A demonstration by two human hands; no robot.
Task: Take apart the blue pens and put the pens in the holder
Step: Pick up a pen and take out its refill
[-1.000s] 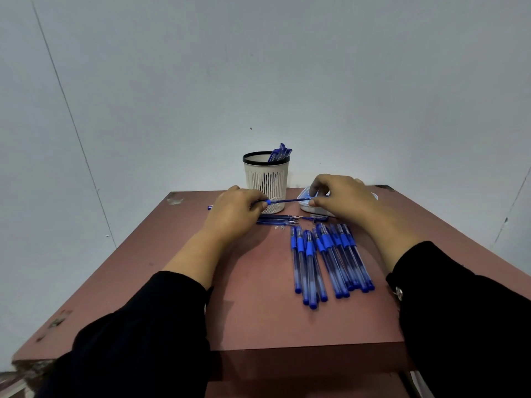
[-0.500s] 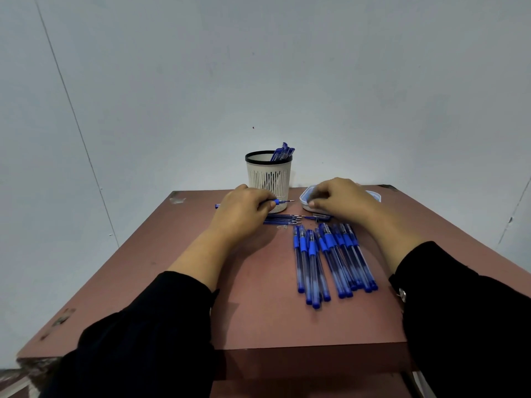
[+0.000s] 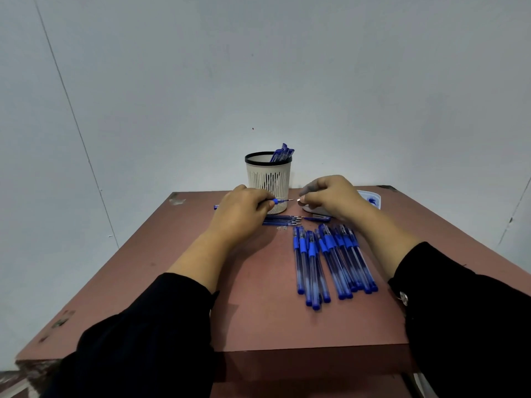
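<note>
In front of the holder, on the bench, our left hand grips a pen by its barrel. Our right hand pinches a small part just off the tip; it may slip and roll among the refills or knock the pens.

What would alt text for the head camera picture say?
A left hand grips a blue pen while the right hand pinches a small piece beside its tip, above a brown table with loose pens and a holder.
</note>
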